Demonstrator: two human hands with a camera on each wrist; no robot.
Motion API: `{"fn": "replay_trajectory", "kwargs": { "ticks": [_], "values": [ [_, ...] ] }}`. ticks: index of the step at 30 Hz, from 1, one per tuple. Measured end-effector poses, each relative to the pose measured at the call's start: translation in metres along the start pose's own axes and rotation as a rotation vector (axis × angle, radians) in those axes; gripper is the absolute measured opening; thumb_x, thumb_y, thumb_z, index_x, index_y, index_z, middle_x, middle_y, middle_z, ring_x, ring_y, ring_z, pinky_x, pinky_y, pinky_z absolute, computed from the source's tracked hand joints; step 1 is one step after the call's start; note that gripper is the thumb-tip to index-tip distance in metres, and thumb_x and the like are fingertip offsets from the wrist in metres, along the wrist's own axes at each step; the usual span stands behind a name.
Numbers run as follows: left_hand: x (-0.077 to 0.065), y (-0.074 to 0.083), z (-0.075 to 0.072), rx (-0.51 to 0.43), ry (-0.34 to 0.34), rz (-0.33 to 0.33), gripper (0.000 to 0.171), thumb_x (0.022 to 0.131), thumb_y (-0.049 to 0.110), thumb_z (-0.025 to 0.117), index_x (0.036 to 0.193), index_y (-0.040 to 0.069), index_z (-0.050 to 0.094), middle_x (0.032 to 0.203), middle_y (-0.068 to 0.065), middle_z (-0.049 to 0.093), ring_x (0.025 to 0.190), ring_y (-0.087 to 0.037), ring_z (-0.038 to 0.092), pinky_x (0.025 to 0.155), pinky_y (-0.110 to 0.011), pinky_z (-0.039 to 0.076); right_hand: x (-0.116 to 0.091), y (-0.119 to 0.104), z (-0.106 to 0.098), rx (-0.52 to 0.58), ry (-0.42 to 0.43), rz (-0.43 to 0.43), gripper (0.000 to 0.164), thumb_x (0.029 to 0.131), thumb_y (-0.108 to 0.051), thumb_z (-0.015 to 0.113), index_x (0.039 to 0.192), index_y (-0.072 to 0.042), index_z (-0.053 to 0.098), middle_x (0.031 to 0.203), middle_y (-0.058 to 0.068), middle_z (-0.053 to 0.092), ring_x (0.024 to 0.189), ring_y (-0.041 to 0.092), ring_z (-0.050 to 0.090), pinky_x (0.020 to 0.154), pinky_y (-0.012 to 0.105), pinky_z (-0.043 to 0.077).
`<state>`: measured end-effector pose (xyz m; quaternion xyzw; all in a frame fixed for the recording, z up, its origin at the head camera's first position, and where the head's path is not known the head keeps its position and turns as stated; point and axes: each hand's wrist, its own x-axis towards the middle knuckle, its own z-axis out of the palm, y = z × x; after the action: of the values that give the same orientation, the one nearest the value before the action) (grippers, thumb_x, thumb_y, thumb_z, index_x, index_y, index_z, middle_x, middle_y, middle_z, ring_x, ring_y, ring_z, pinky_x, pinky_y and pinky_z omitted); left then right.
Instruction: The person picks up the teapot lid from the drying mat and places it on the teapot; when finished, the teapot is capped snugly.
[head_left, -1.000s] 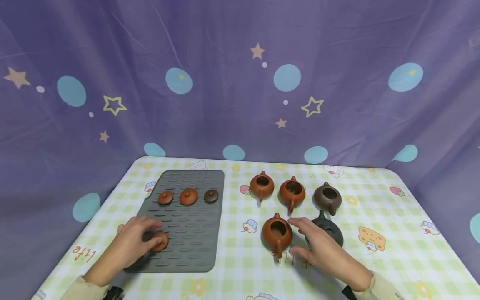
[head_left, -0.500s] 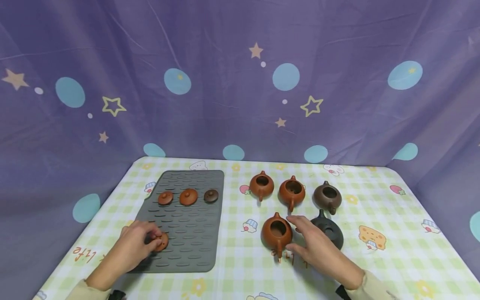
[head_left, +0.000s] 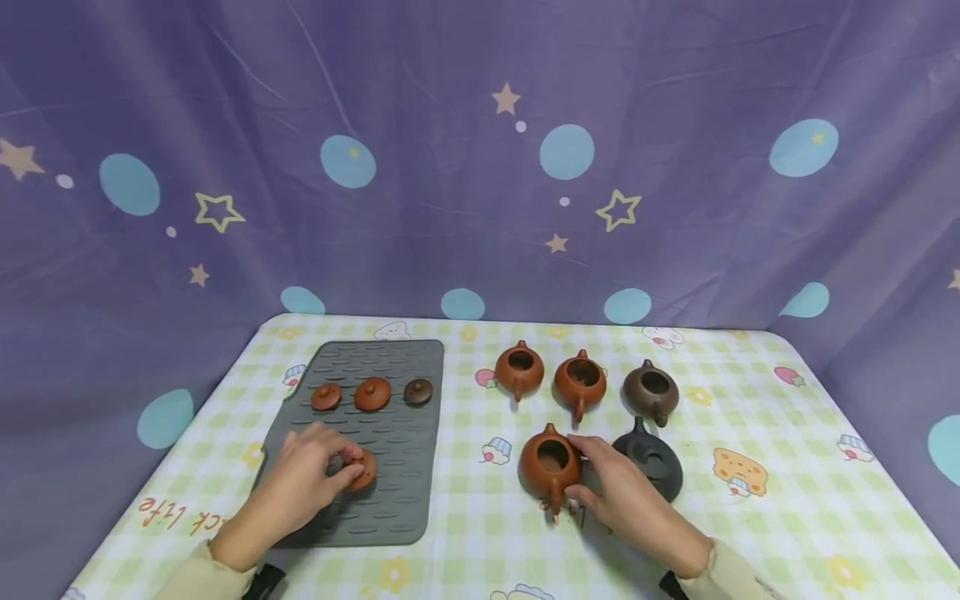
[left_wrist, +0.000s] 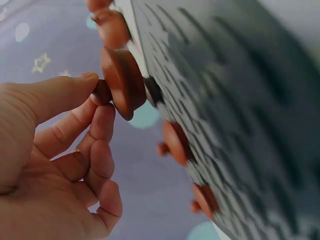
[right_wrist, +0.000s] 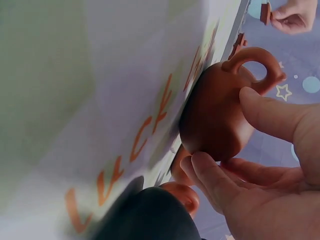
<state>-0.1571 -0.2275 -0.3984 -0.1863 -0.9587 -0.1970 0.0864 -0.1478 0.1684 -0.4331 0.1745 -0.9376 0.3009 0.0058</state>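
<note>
Lid of red clay point(head_left: 366, 472), head view: I see it over the grey mat point(head_left: 390, 518), pinched by the left hand point(head_left: 309, 473); within the last half second it has shifted inward, while the right hand point(head_left: 628, 500) has closed in to touch an open teapot point(head_left: 534, 477) on the tabletop point(head_left: 465, 517). I judge the lid in transit, the pot being steadied. Left wrist view: the fingers point(left_wrist: 101, 122) are narrow, holding the knob point(left_wrist: 101, 93). Right wrist view: thumb and fingers hold the teapot's body, its handle point(right_wrist: 271, 61) free; the dark teapot point(right_wrist: 150, 220) stands near.
</note>
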Motion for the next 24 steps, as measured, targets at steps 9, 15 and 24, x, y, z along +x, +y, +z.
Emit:
{"fn": "replay_trajectory", "kwargs": {
  "ticks": [9,15,24],
  "values": [
    [0.03,0.039,0.008,-0.023,0.001,0.176,0.018,0.073,0.013,0.082,0.084,0.022,0.07,0.083,0.014,0.059,0.08,-0.009,0.048,0.077,-0.045,0.033,0.002,0.0,0.001,0.011,0.004,-0.016,0.064,0.077,-0.014,0.079,0.133,-0.004,0.051,0.121,0.005,0.057,0.106,0.015,0.059,0.085,0.034,0.047],
    [0.046,0.061,0.019,-0.03,0.019,0.299,0.014,0.075,0.019,0.081,0.085,0.019,0.071,0.085,0.012,0.062,0.08,-0.008,0.046,0.073,-0.036,0.028,0.004,-0.001,0.003,0.006,0.002,-0.032,0.063,0.077,-0.016,0.079,0.132,-0.004,0.051,0.121,0.004,0.058,0.107,0.016,0.058,0.087,0.035,0.046],
    [0.066,0.091,0.039,-0.136,0.053,0.396,0.013,0.077,0.019,0.079,0.089,0.019,0.073,0.086,0.01,0.063,0.082,-0.008,0.048,0.075,-0.035,0.031,0.005,-0.001,0.003,0.024,-0.001,-0.041,0.062,0.078,-0.016,0.079,0.132,-0.004,0.051,0.119,0.004,0.058,0.102,0.014,0.06,0.083,0.032,0.048]
  ]
}}
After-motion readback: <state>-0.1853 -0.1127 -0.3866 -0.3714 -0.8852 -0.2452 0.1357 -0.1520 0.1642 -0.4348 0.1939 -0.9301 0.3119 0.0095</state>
